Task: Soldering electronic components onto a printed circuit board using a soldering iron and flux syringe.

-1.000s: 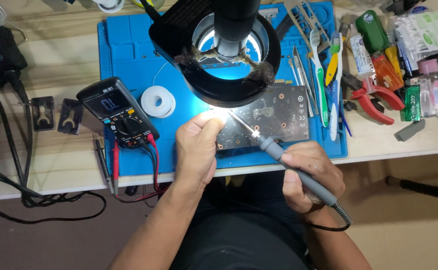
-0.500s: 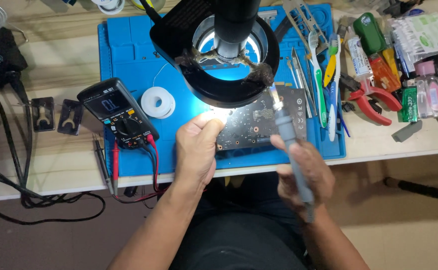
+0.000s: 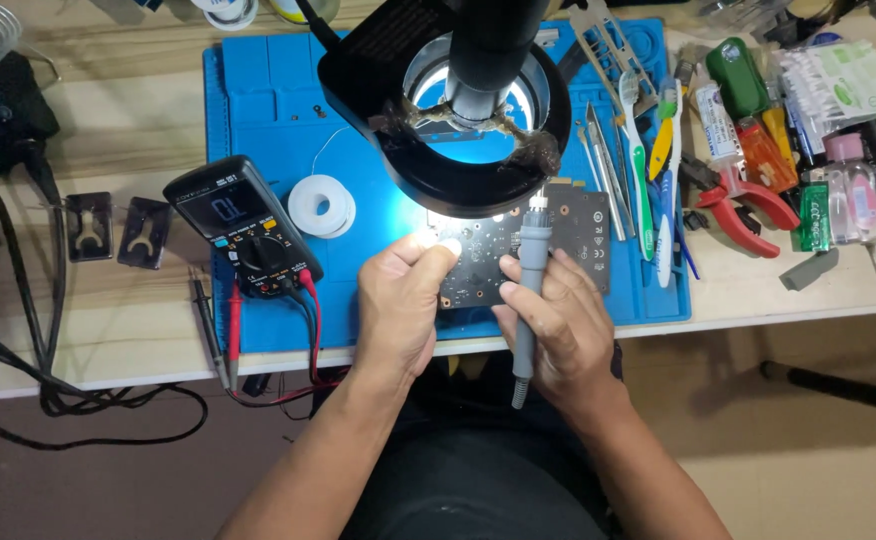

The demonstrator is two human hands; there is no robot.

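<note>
The right hand (image 3: 558, 325) gripped a grey soldering iron (image 3: 528, 290) over the circuit board (image 3: 568, 235). The left hand (image 3: 403, 300) pinched the board's near-left edge, under the ring lamp (image 3: 448, 120).

Left hand (image 3: 403, 300) and right hand (image 3: 558, 335) bare, forearms unsleeved, no rings or watch, dark clothing below

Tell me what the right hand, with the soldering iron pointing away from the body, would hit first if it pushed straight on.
The right hand aims the soldering iron up-frame. Its tip would likely meet the black ring light of the microscope, just above the circuit board; depth is unclear.
</note>
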